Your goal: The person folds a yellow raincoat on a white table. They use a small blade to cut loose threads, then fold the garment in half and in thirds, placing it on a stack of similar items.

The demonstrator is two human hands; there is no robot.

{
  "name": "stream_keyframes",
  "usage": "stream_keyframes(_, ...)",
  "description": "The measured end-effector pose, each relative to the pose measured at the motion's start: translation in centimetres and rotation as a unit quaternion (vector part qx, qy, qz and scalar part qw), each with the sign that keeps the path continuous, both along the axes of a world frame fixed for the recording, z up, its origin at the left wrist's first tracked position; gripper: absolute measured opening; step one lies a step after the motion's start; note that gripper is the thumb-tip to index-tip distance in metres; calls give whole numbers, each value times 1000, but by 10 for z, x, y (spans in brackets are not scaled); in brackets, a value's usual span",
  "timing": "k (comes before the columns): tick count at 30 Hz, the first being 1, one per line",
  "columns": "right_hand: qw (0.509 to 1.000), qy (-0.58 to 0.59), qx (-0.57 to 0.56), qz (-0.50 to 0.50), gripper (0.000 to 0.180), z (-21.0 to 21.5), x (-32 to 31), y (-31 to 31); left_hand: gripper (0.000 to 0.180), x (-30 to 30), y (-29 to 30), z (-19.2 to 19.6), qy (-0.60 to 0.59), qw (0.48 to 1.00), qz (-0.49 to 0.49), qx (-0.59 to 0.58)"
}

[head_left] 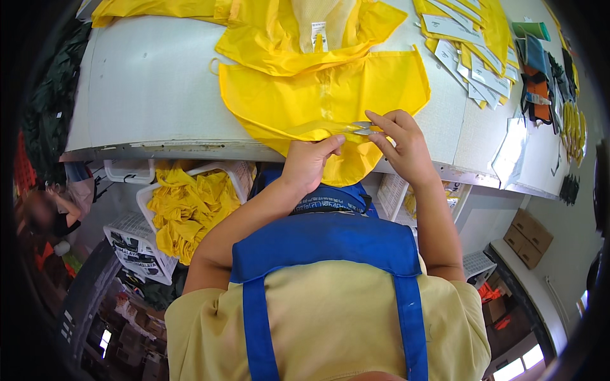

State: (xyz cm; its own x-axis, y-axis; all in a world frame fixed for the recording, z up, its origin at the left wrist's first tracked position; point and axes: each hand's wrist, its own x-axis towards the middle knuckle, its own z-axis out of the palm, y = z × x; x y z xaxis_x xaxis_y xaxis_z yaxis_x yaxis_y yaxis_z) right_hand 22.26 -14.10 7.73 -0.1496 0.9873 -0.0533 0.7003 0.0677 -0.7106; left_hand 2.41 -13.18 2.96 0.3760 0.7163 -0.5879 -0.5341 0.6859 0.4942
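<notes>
A thin, shiny yellow jacket (267,95) is spread over the table, its near part hanging past the front edge. Pale mesh lining and a white label (319,37) show inside it at the far side. My left hand (305,166) is closed on the jacket's near edge, pinching the fabric between thumb and fingers. Just right of it, my right hand (406,147) holds small metal thread snips (361,129), with the blade tips at the fabric fold by my left fingertips. Whether the blades touch a thread is too small to tell.
Yellow packs with white cards (470,57) lie at the table's far right, near dark and orange cloth pieces (539,95). Under the table, a white basket (145,198) holds crumpled yellow fabric (190,213). Another person (60,206) is at the far left.
</notes>
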Motion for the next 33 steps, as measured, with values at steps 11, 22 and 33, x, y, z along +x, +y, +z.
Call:
stream_keyframes(11, 999, 23, 39, -7, 33, -8, -13, -3, 21, -2, -1, 0, -31, 999, -20, -5)
stream_keyframes(22, 972, 102, 62, -202, 23, -33, -8, -9, 19, -3, -1, -2, -21, 1000, -14, -12)
stream_keyframes(33, 916, -218, 190, -279, 52, -76, 56, 0, 32, -76, 17, 6, 474, 713, -232, 462)
